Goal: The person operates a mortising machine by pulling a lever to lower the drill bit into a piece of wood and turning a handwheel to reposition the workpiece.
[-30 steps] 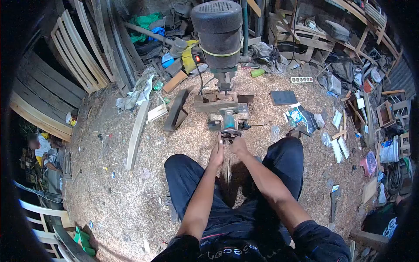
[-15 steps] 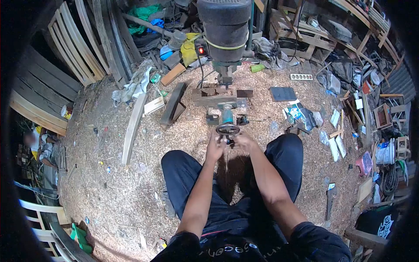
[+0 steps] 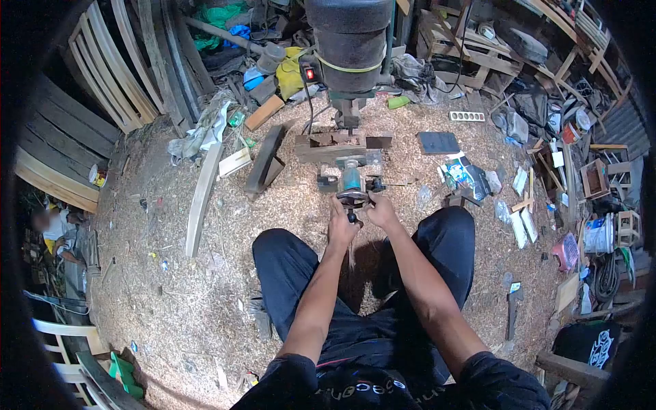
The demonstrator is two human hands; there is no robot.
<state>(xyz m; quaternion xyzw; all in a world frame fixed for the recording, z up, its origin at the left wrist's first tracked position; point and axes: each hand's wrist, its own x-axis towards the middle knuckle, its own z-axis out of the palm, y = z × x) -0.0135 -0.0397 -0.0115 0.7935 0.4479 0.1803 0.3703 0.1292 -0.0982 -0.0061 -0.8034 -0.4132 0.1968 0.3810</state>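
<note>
A machine with a dark motor housing (image 3: 350, 51) stands at the top centre, with a red lit switch (image 3: 309, 74) on its left. Below its chuck, a wooden block (image 3: 321, 147) with a cut recess lies across the clamp. In front of the clamp is a round handwheel (image 3: 352, 196) with a black knob. My left hand (image 3: 339, 222) has its fingers closed on the wheel's left side. On the right side of the rim, my right hand (image 3: 380, 210) is closed too.
Wood shavings cover the ground (image 3: 198, 307). Dark timber (image 3: 266, 164) and a curved plank (image 3: 203, 201) lie left of the machine. A dark flat board (image 3: 439, 143) and a power strip (image 3: 467, 117) are at right. Another person (image 3: 58, 229) sits at the far left.
Both hands have shifted on the handwheel, and its rim looks more tilted. The whole view has moved slightly, with the machine a little further left and up.
</note>
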